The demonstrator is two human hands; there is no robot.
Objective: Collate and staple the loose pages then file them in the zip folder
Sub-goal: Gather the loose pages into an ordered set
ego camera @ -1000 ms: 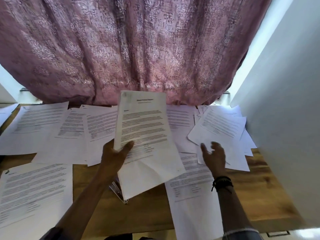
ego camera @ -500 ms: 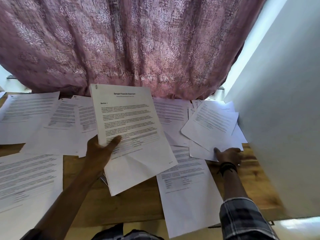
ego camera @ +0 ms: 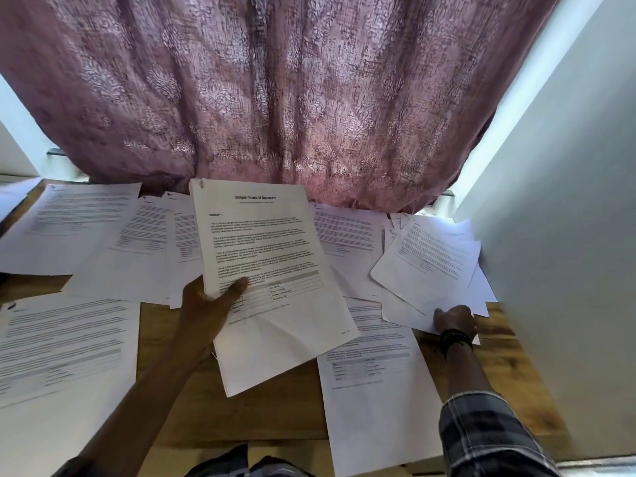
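- The left hand (ego camera: 206, 311) holds the collated set (ego camera: 272, 270) above the middle of the tabletop (ego camera: 275, 411). Its grip is closed on the set's left edge, thumb across the front page and fingers behind.
- Held low on one side, the set tilts up toward the viewer. That makes the title page readable and lifts the set clear of the sheets lying below.
- A small mark at the set's top left corner may be a staple, but it is too small to be sure. The lower edges fan slightly, which suggests any binding is at the top only.
- The right hand (ego camera: 454, 320) reaches to the fanned loose pages (ego camera: 426, 266) at the far right corner of the tabletop, against the white wall (ego camera: 568, 235).
- It sits at that pile's near edge with the back of the hand up and the fingers hidden. I cannot tell whether its grip is closed on a page or only presses.
- Likely reason: one hand holds gathered work out of the way while the other goes for the next batch.
- The far-edge pages (ego camera: 79, 225) overlap in rows, and the left-edge pages (ego camera: 62, 356) lie face up, probably so headings can be read for sorting.
- A single sheet (ego camera: 375, 390) by the right forearm overhangs the near edge and could slide off.
- The zip folder is not in view, so filing looks not yet begun.
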